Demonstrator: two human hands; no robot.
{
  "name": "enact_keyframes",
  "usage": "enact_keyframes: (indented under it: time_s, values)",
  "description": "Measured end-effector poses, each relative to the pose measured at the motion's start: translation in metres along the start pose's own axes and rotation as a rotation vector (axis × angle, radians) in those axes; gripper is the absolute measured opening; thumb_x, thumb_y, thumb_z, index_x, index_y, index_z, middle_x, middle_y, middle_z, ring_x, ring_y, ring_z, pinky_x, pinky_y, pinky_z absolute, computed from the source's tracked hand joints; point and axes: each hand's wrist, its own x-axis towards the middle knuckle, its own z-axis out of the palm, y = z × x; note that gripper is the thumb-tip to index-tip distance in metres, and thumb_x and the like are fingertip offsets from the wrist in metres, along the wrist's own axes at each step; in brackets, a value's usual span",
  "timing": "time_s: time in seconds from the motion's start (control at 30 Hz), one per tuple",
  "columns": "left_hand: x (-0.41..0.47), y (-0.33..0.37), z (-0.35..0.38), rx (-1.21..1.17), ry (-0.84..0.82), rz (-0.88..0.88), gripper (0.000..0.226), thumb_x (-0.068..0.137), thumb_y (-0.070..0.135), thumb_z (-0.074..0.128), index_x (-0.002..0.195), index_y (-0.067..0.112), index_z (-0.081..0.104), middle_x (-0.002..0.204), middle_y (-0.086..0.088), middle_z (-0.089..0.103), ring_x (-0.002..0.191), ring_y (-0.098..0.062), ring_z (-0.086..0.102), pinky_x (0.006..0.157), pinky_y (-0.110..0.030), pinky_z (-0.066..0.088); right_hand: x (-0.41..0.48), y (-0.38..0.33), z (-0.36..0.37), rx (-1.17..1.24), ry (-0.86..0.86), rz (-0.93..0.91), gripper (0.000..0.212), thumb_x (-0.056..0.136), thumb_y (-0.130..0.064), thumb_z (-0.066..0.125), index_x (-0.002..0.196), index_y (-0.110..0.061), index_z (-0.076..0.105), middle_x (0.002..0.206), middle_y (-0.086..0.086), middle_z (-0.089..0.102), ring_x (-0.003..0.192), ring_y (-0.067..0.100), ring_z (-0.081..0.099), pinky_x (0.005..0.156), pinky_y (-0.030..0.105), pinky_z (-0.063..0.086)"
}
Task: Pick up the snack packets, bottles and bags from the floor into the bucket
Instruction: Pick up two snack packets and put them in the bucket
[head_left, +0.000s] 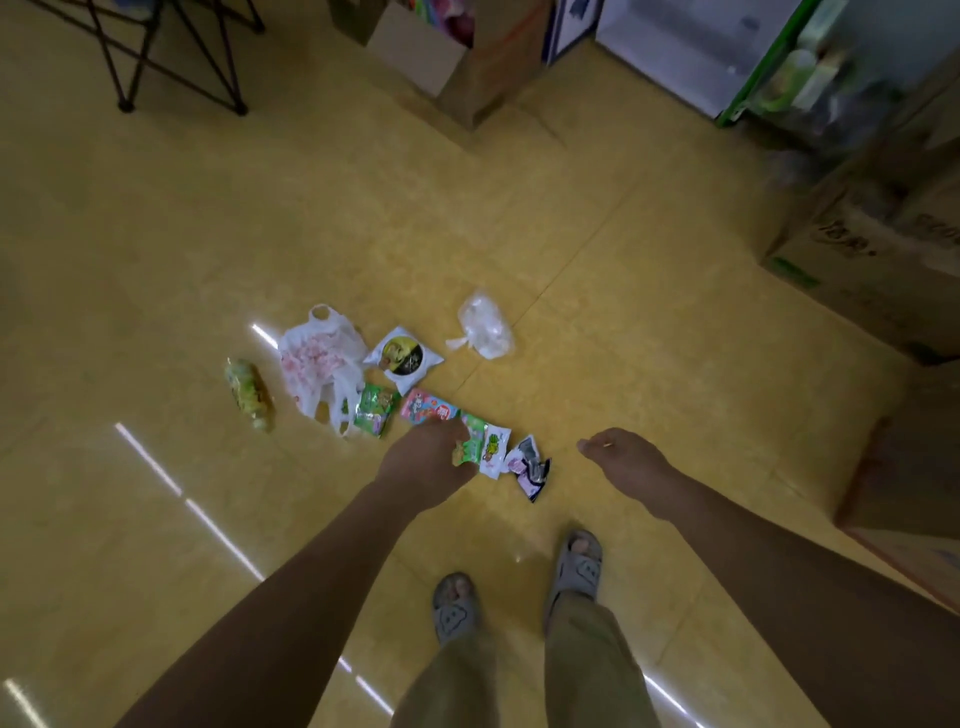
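Litter lies on the yellow floor. My left hand (428, 460) grips a small green snack packet (470, 448) among it. Beside that lie a white-green packet (493, 449) and a dark crumpled wrapper (530, 465). Further left are a pink packet (428, 408), a green packet (374, 410), a white packet with a black circle (404, 358), a white-pink plastic bag (319, 364) and a green-yellow bottle (249, 392). A clear knotted bag (485, 327) lies behind. My right hand (618, 457) hovers to the right with loose fingers, holding nothing. No bucket is in view.
Cardboard boxes (862, 260) line the right side, with a glass-door fridge (810, 67) behind them. More boxes (457, 57) stand at the top centre. Black folding legs (171, 62) stand at the top left. My sandalled feet (519, 592) are below the litter.
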Motion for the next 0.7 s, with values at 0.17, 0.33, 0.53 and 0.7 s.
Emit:
enact_keyframes:
  time_s: [0.17, 0.33, 0.53, 0.7]
  values:
    - [0.060, -0.025, 0.066, 0.066, -0.052, -0.046, 0.049, 0.085, 0.040, 0.068, 0.128, 0.023, 0.053, 0.122, -0.003, 0.056, 0.111, -0.023, 0.056, 0.087, -0.038, 0.050, 0.089, 0.028, 0.023, -0.061, -0.053, -0.007, 0.053, 0.093, -0.053, 0.053, 0.133, -0.018, 0.049, 0.131, 0.008, 0.054, 0.103, 0.025, 0.052, 0.081, 0.033, 0.042]
    - [0.120, -0.046, 0.146, 0.123, -0.126, -0.095, 0.056, 0.080, 0.039, 0.071, 0.130, 0.023, 0.051, 0.128, -0.004, 0.051, 0.116, -0.026, 0.052, 0.088, -0.044, 0.050, 0.178, 0.067, 0.054, -0.115, -0.121, -0.011, 0.061, 0.093, -0.052, 0.054, 0.140, -0.016, 0.042, 0.132, 0.009, 0.052, 0.110, 0.026, 0.053, 0.084, 0.031, 0.042]
    - [0.173, -0.078, 0.233, 0.197, -0.205, -0.102, 0.068, 0.078, 0.037, 0.075, 0.136, 0.023, 0.043, 0.138, -0.002, 0.042, 0.128, -0.024, 0.039, 0.092, -0.041, 0.048, 0.264, 0.113, 0.095, -0.177, -0.167, -0.032, 0.075, 0.089, -0.054, 0.058, 0.146, -0.012, 0.032, 0.140, 0.014, 0.048, 0.118, 0.029, 0.053, 0.091, 0.034, 0.045]
    - [0.213, -0.113, 0.292, 0.305, -0.233, -0.062, 0.089, 0.071, 0.039, 0.082, 0.143, 0.021, 0.033, 0.145, -0.003, 0.036, 0.137, -0.025, 0.028, 0.100, -0.043, 0.045, 0.326, 0.145, 0.130, -0.260, -0.192, -0.065, 0.086, 0.086, -0.055, 0.062, 0.150, -0.012, 0.025, 0.139, 0.016, 0.045, 0.116, 0.030, 0.053, 0.083, 0.033, 0.044]
